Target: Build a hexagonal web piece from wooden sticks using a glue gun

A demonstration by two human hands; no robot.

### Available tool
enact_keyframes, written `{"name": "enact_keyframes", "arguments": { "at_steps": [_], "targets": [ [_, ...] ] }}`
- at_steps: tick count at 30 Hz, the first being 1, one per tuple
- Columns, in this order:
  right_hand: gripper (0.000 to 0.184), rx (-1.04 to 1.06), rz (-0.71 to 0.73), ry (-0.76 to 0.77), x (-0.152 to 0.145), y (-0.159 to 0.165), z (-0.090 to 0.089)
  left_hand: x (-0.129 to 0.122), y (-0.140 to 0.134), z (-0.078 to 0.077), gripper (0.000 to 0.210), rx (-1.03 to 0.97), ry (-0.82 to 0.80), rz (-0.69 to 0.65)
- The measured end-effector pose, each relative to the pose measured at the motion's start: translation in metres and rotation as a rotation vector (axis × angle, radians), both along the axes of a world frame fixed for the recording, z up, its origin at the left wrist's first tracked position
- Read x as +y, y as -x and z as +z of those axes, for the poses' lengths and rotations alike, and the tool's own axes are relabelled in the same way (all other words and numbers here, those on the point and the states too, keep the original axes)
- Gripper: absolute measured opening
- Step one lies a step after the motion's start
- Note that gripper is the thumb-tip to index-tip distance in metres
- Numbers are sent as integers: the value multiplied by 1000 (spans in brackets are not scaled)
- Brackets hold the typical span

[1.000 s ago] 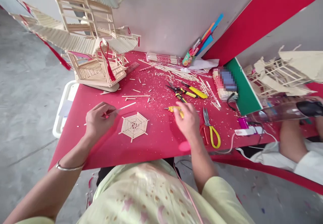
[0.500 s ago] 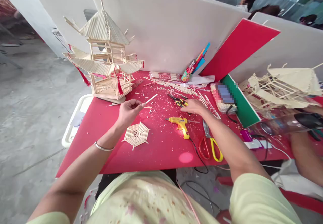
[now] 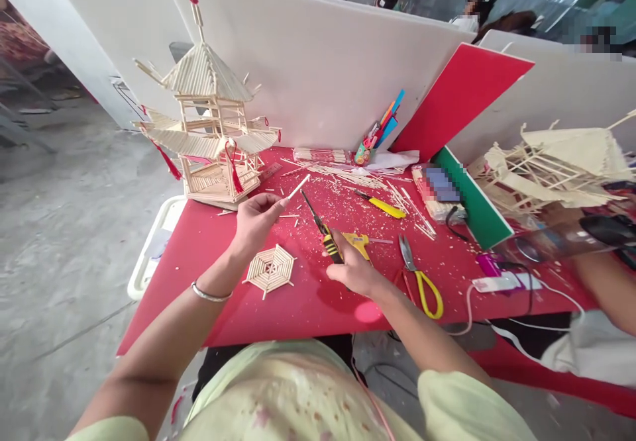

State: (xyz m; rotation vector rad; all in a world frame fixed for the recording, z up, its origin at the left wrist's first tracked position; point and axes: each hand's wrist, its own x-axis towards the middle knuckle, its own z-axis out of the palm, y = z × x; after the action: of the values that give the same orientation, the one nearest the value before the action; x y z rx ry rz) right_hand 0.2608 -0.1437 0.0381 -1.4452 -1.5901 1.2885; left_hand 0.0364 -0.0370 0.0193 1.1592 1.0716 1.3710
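My left hand (image 3: 258, 219), wearing a bangle, pinches one end of a thin pale wooden stick (image 3: 299, 187) that points up and right. My right hand (image 3: 350, 265) is wrapped round pliers (image 3: 328, 237) with black-and-yellow handles, their long dark nose angled toward the stick but apart from it. Below the left hand, a hexagonal web-like panel of sticks (image 3: 271, 269) lies flat on the red tabletop (image 3: 209, 308). Partly hidden behind my right hand is a yellow glue gun (image 3: 358, 242). Pliers with red and yellow handles (image 3: 422, 282) lie right of it.
A stick-built pagoda (image 3: 211, 130) with red tassels stands at the back left. Loose sticks (image 3: 348, 175), shavings and a yellow utility knife (image 3: 385, 205) lie toward the back. A green board (image 3: 472, 196) borders the right side, where another person's arm (image 3: 601, 282) shows.
My right hand has lifted the black-and-yellow pliers and brought them left and nearer to me, uncovering the yellow knife. My left hand still holds the stick, now tilted more steeply.
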Motion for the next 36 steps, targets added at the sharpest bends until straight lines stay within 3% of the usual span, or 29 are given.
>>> {"name": "enact_keyframes", "arguments": {
  "at_steps": [3, 10, 16, 21, 26, 33, 36],
  "targets": [
    [52, -139, 29, -147, 8, 3, 2, -7, 1, 3, 35, -1, -15, 11],
    [68, -325, 41, -304, 18, 13, -2, -15, -1, 8, 33, 37, -58, 3],
    [80, -375, 45, -306, 23, 11, -4, -19, -3, 13, 32, 113, -136, 5],
    [78, -390, 69, -274, 24, 8, -1, -18, -3, 9, 26, 199, -236, 0],
    [87, -420, 79, -288, 27, 7, -6, -16, -2, 5, 20, 282, -296, 25],
    [67, -384, 29, -331, 29, 9, -9, -21, -2, 11, 22, 368, -331, 38],
    [71, -382, 41, -359, 32, 5, -12, -22, -2, 13, 23, 327, -240, -8]
  ]
}}
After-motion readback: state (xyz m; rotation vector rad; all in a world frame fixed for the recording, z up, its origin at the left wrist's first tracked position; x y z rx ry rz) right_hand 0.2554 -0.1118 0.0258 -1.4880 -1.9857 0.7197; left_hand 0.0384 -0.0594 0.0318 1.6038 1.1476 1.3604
